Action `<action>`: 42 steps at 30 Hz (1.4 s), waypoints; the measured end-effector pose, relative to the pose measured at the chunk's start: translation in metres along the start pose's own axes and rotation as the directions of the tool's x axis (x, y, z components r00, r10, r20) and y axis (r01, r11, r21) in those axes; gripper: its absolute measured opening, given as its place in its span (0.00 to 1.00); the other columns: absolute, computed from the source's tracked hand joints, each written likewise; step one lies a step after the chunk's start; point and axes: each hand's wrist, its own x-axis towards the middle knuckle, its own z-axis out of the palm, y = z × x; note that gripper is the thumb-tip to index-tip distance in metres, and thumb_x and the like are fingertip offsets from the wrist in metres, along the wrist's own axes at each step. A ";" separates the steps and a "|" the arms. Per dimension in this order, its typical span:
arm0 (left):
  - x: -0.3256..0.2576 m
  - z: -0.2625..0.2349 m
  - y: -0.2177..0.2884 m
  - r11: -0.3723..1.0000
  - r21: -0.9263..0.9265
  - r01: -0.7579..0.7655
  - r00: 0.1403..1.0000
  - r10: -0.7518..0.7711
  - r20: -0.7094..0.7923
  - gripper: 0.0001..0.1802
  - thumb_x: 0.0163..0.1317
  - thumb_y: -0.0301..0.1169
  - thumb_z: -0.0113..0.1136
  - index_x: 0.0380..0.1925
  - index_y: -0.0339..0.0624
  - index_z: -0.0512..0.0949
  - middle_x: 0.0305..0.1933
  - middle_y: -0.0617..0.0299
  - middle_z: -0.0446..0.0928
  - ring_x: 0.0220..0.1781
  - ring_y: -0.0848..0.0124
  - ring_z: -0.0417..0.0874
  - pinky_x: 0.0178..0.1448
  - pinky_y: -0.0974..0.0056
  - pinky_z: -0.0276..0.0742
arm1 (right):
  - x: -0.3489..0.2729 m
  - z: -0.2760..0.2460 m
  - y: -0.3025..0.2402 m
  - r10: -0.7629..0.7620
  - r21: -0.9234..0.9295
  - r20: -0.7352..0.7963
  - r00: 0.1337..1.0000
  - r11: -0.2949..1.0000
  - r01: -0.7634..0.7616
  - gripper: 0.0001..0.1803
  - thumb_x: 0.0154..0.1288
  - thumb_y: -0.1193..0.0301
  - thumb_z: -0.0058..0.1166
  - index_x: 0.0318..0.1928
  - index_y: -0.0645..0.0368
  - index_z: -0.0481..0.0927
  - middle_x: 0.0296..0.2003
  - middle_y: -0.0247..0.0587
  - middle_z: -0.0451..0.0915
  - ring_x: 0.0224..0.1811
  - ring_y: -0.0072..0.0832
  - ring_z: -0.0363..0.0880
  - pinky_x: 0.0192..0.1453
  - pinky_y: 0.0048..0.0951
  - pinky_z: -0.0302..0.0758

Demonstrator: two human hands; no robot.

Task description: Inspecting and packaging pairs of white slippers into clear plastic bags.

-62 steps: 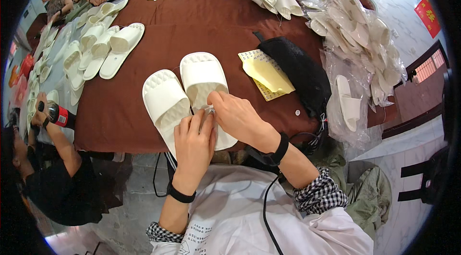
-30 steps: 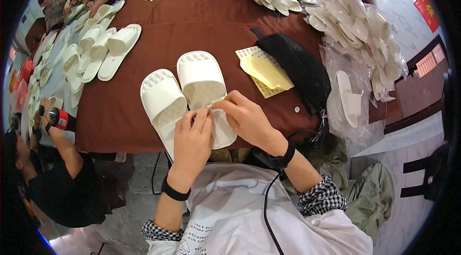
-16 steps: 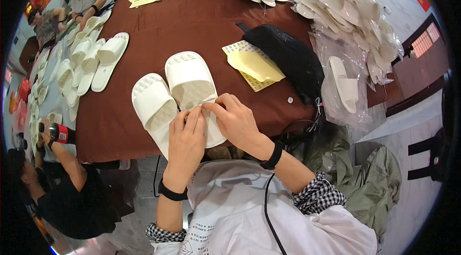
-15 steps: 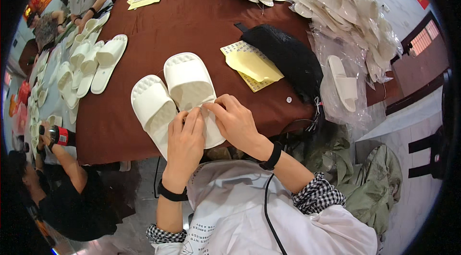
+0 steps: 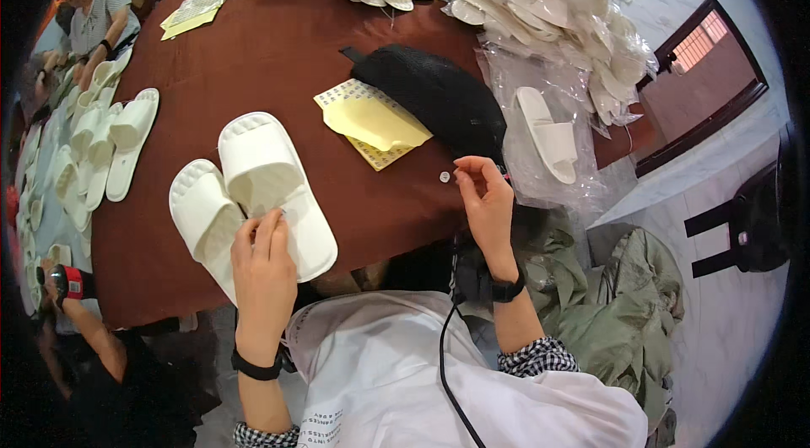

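Note:
A pair of white slippers (image 5: 297,233) lies side by side on the brown-covered table (image 5: 363,233), toes pointing away from me. My left hand (image 5: 263,256) rests over the left slipper's sole. Its fingertips are pinched where the two slippers meet; what they grip there is too small to make out. Off to the right, my right hand (image 5: 485,203) hovers by the table's near edge, thumb and index finger curved and slightly apart, nothing visible between them. Just left of those fingertips, a small round white sticker (image 5: 445,177) lies on the cloth.
Yellow sticker sheets (image 5: 371,123) lie partly under a black mesh bag (image 5: 430,98). At right are a plastic-wrapped slipper (image 5: 548,136) and a heap of bagged slippers (image 5: 548,9). More slippers (image 5: 131,140) stand at left. Other people sit around; one holds a dark bottle (image 5: 69,283).
My right hand has left the slippers and moved right, beside the small sticker. My left hand stays pinched at the slippers. The whole view has shifted, with the table things now further left.

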 end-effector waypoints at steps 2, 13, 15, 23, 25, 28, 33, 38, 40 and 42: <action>0.000 -0.001 0.001 1.000 -0.007 0.000 1.000 0.000 0.003 0.23 0.58 0.16 0.54 0.56 0.32 0.75 0.67 0.54 0.73 0.68 0.49 0.70 0.73 0.49 0.68 | 0.004 -0.003 0.014 -0.005 -0.044 -0.019 1.000 0.999 0.004 0.08 0.70 0.80 0.56 0.47 0.64 0.82 0.39 0.44 0.87 0.40 0.28 0.86 0.45 0.28 0.80; 0.000 0.000 0.004 1.000 0.020 0.000 0.999 0.000 -0.033 0.25 0.55 0.16 0.58 0.56 0.32 0.76 0.67 0.57 0.73 0.66 0.52 0.71 0.70 0.50 0.70 | 0.004 0.007 0.024 -0.071 -0.199 0.037 0.997 0.977 0.077 0.08 0.67 0.81 0.55 0.46 0.63 0.80 0.38 0.49 0.85 0.40 0.42 0.86 0.44 0.37 0.81; 0.000 0.002 0.004 1.000 0.022 -0.001 0.999 0.002 -0.035 0.25 0.55 0.16 0.58 0.56 0.32 0.75 0.67 0.57 0.73 0.66 0.52 0.71 0.70 0.50 0.70 | 0.004 0.008 0.025 -0.067 -0.200 0.037 0.997 0.977 0.073 0.08 0.67 0.80 0.55 0.46 0.63 0.79 0.37 0.48 0.84 0.40 0.42 0.86 0.44 0.38 0.80; -0.001 0.001 0.004 0.997 -0.058 0.050 0.999 -0.051 -0.014 0.24 0.57 0.15 0.54 0.56 0.34 0.74 0.67 0.55 0.72 0.70 0.50 0.68 0.75 0.50 0.64 | 0.007 0.009 0.017 -0.069 -0.315 0.058 0.996 0.945 0.084 0.09 0.65 0.80 0.59 0.45 0.63 0.79 0.37 0.45 0.85 0.39 0.41 0.85 0.44 0.38 0.81; -0.001 0.002 0.004 1.000 -0.004 0.022 0.999 -0.022 -0.044 0.26 0.55 0.16 0.57 0.57 0.34 0.75 0.67 0.58 0.73 0.67 0.52 0.70 0.70 0.50 0.69 | 0.006 0.008 0.020 -0.034 -0.259 0.049 0.998 0.965 0.046 0.09 0.66 0.80 0.58 0.46 0.63 0.79 0.37 0.46 0.85 0.39 0.40 0.86 0.45 0.36 0.81; -0.001 0.003 0.003 1.000 -0.001 0.020 0.999 -0.020 -0.045 0.26 0.55 0.16 0.58 0.58 0.34 0.75 0.66 0.58 0.73 0.67 0.52 0.70 0.70 0.50 0.69 | 0.006 0.005 0.029 -0.027 -0.189 0.037 0.999 0.981 0.033 0.09 0.68 0.80 0.57 0.47 0.64 0.79 0.38 0.47 0.86 0.40 0.38 0.87 0.46 0.34 0.81; -0.002 0.003 0.003 1.000 -0.004 0.007 0.998 -0.008 -0.063 0.26 0.56 0.16 0.57 0.58 0.33 0.75 0.66 0.57 0.73 0.67 0.52 0.71 0.70 0.50 0.69 | 0.005 0.005 0.030 -0.038 -0.179 0.041 0.998 0.983 0.044 0.09 0.69 0.80 0.56 0.48 0.64 0.79 0.39 0.48 0.86 0.41 0.38 0.88 0.47 0.34 0.82; -0.003 0.002 0.003 0.999 -0.024 0.031 0.996 -0.033 -0.081 0.26 0.56 0.17 0.57 0.58 0.34 0.74 0.64 0.54 0.74 0.66 0.52 0.72 0.69 0.50 0.70 | 0.004 0.008 0.031 -0.032 -0.186 0.030 0.999 0.982 0.037 0.09 0.69 0.80 0.56 0.48 0.64 0.80 0.39 0.48 0.86 0.42 0.39 0.88 0.47 0.35 0.82; -0.002 0.005 0.003 0.997 -0.060 0.038 0.991 -0.045 -0.122 0.26 0.57 0.17 0.57 0.59 0.35 0.74 0.63 0.52 0.74 0.65 0.52 0.72 0.68 0.50 0.70 | 0.005 0.005 0.034 -0.045 -0.198 0.024 0.999 0.979 0.049 0.08 0.70 0.79 0.56 0.48 0.63 0.80 0.39 0.49 0.86 0.42 0.39 0.88 0.47 0.35 0.82; 0.000 0.002 0.003 0.995 -0.082 0.050 0.994 -0.058 -0.090 0.26 0.59 0.19 0.56 0.60 0.36 0.74 0.63 0.51 0.74 0.66 0.50 0.71 0.70 0.49 0.68 | 0.006 0.002 0.034 -0.069 -0.207 0.023 0.997 0.976 0.072 0.08 0.70 0.79 0.56 0.48 0.64 0.80 0.39 0.49 0.86 0.41 0.38 0.88 0.47 0.34 0.81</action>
